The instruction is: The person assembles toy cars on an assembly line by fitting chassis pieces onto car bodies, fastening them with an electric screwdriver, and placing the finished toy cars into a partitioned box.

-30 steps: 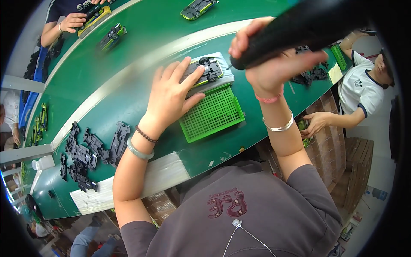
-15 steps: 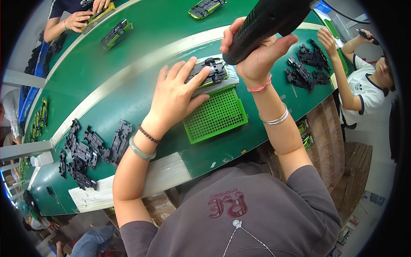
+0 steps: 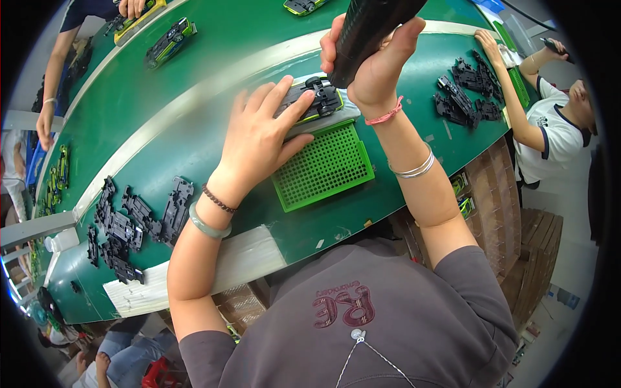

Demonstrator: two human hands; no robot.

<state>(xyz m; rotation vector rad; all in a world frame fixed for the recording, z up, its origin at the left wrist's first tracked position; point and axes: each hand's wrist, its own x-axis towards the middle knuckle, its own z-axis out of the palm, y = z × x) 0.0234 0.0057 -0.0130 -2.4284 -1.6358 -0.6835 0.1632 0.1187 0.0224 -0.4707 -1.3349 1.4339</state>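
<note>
A toy car (image 3: pixel 326 98) lies upside down, black underside and wheels upward, lime-green body at its edge, in a pale holder (image 3: pixel 348 114) on the green table. My left hand (image 3: pixel 255 132) rests over the car's left part, fingers stretched and apart, thumb on the near side. My right hand (image 3: pixel 378 74) is wrapped round a thick black electric screwdriver (image 3: pixel 375 32). The tool slants down toward the car's right end; whether its tip touches is hidden. Directly below the holder sits a green perforated basket (image 3: pixel 330 195).
Black chassis parts lie in piles at left (image 3: pixel 123 226) and right (image 3: pixel 462 94). Another toy car (image 3: pixel 170 43) stands beyond the pale strip. Co-workers (image 3: pixel 563 132) are at right and upper left. Cardboard boxes (image 3: pixel 491 213) stand below the table's right edge.
My right hand and the screwdriver have shifted slightly left and up, the tool now steeper. The upper-left co-worker's arm has swung down toward the blue bin. The right co-worker's hand has lowered to the table edge.
</note>
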